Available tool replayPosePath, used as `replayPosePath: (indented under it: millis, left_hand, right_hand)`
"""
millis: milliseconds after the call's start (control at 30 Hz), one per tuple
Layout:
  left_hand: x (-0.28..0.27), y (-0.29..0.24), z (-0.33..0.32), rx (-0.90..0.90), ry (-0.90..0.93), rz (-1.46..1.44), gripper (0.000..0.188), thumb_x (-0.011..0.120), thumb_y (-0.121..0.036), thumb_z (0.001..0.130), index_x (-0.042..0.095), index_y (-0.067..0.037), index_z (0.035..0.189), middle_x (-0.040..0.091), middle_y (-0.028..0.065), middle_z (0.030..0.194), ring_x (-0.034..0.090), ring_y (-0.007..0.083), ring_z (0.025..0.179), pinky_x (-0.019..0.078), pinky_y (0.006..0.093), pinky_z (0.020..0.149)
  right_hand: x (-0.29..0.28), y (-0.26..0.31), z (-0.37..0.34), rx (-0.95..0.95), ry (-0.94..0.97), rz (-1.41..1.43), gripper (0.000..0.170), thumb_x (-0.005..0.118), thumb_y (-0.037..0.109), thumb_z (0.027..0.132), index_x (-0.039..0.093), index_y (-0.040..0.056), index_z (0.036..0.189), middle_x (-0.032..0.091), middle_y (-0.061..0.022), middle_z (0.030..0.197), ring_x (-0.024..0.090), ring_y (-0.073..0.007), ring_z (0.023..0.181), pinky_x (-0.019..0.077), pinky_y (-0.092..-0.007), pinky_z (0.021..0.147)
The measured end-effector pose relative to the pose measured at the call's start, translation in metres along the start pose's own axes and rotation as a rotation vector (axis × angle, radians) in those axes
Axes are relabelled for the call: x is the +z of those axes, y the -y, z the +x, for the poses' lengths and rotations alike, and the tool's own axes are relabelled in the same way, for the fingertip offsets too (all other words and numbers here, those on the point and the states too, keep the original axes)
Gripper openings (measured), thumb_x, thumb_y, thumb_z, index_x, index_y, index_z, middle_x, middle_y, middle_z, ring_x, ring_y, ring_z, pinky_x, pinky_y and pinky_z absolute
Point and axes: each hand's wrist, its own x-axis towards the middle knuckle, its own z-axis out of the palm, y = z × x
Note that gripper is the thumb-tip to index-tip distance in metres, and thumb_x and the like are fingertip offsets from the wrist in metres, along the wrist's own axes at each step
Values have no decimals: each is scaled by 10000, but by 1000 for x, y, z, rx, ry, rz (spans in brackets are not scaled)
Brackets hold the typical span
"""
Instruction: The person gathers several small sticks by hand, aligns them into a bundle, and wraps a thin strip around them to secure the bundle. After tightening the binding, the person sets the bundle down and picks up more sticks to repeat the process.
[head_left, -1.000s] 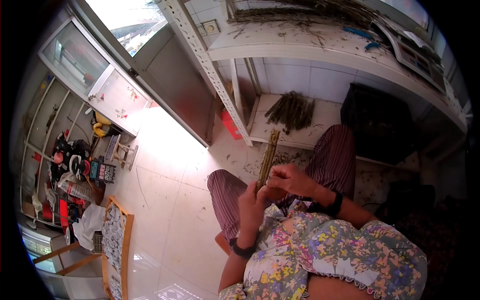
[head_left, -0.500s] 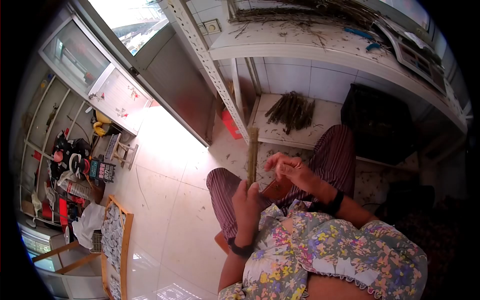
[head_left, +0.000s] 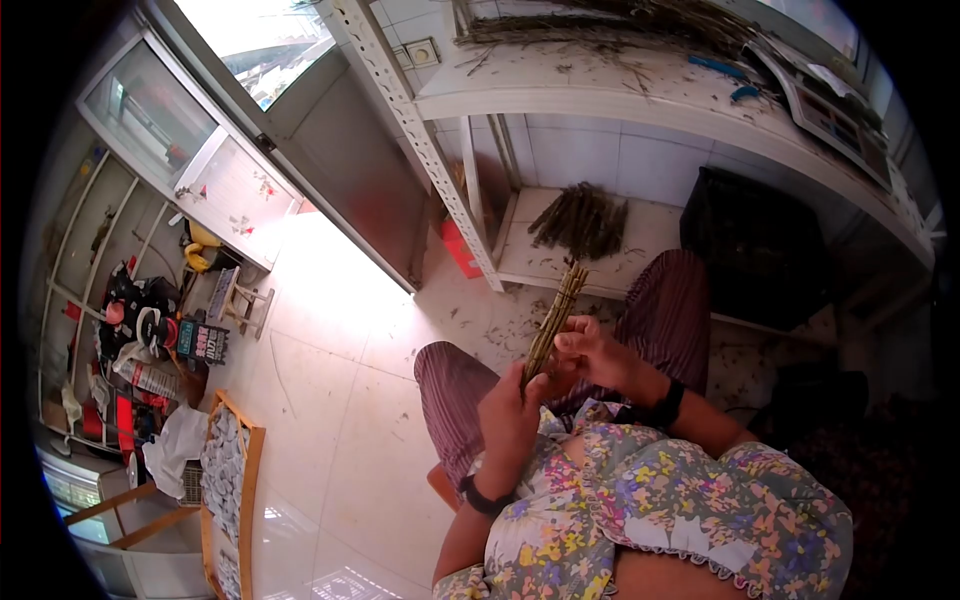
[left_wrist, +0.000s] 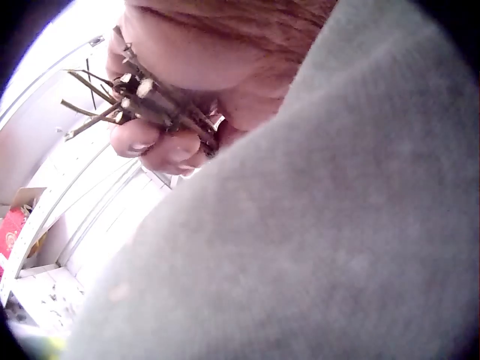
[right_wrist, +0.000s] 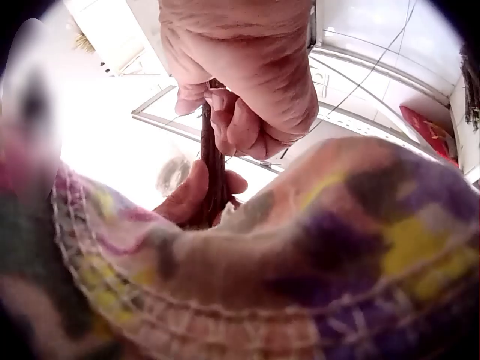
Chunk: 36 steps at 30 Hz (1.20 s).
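A slim bundle of cut twigs stands tilted in front of the person's lap. Its lower end is gripped by my left hand, thumb and fingers wrapped round it. Pale cut ends and thin side shoots of the twigs stick out past the curled fingers in the left wrist view. Higher up, my right hand pinches the bundle between thumb and bent fingers. From the right wrist, that hand appears above the left hand, with the dark twigs running between them.
Several short twig bundles lie on the lower shelf, beside a black crate. Long twigs and blue-handled tools lie on the upper shelf. Plant scraps litter the floor. A wooden frame stands at left.
Half a second ago the right hand was apart from the bundle, which stood nearly upright. Now the bundle leans right and the right hand is on it, higher up than one second ago.
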Motion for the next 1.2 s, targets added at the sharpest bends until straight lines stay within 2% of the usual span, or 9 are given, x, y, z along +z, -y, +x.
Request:
replayPosePath:
  millis: [300,400,500,633,800,933,1000,1133,1200]
  left_hand:
    - [0,-1,-3,114,-59,66,197,592,-250,904,571,-67,974,604,175,753,608,380,683,464,420,568]
    - [-3,-1,-4,128,-55,139,180,589,-245,904,559,-69,929,599,161,733,600,376,651,455,426,543]
    - [-3,-1,-5,147,-87,185,174,584,-246,904,545,-78,883,593,152,715,593,373,628,447,431,525]
    - [3,6,-6,116,-133,226,172,587,-249,895,541,-88,856,595,147,703,594,367,617,453,430,519]
    - [7,0,-4,185,-167,387,135,600,-185,873,542,-63,867,574,131,715,584,327,600,446,398,501]
    - [11,5,-4,259,-133,495,169,607,-236,866,550,-106,957,597,90,805,615,300,647,469,404,521]
    - [13,4,-3,265,-133,493,189,620,-238,860,551,-91,958,596,92,808,621,292,670,473,402,528]
    - [9,-8,-1,192,-51,355,233,596,-268,879,586,-60,985,619,115,828,637,257,709,494,355,578]
    - [2,5,1,62,26,-4,331,509,-334,942,594,-27,1033,646,123,870,651,228,716,504,337,634]
  right_hand:
    - [12,18,-6,-80,14,-319,289,609,217,913,512,88,673,400,68,583,340,-35,508,260,-225,477]
    - [6,16,-6,-93,24,-373,218,624,198,898,598,42,748,485,53,611,411,-30,528,303,-226,474]
    - [11,19,-6,-100,-4,-464,233,621,203,897,599,41,731,487,58,607,417,-28,531,307,-225,474]
    - [16,13,-2,-103,-76,-548,323,616,279,908,530,84,666,452,64,605,358,-25,532,266,-233,475]
    - [16,13,-2,-84,-29,-534,402,631,390,904,517,93,659,428,70,580,347,-30,525,274,-233,472]
    - [17,10,-1,-131,-152,-494,345,645,357,886,561,77,704,467,62,603,404,-32,543,302,-229,470]
    - [14,7,-1,-59,-231,-435,266,668,291,858,614,40,790,535,44,659,465,-38,589,338,-231,474]
    - [12,6,1,-126,-298,-471,228,671,261,834,630,39,800,551,34,666,476,-38,577,343,-228,463]
    - [-5,4,3,-118,-304,-499,213,676,247,823,636,38,805,550,35,663,470,-40,557,344,-227,460]
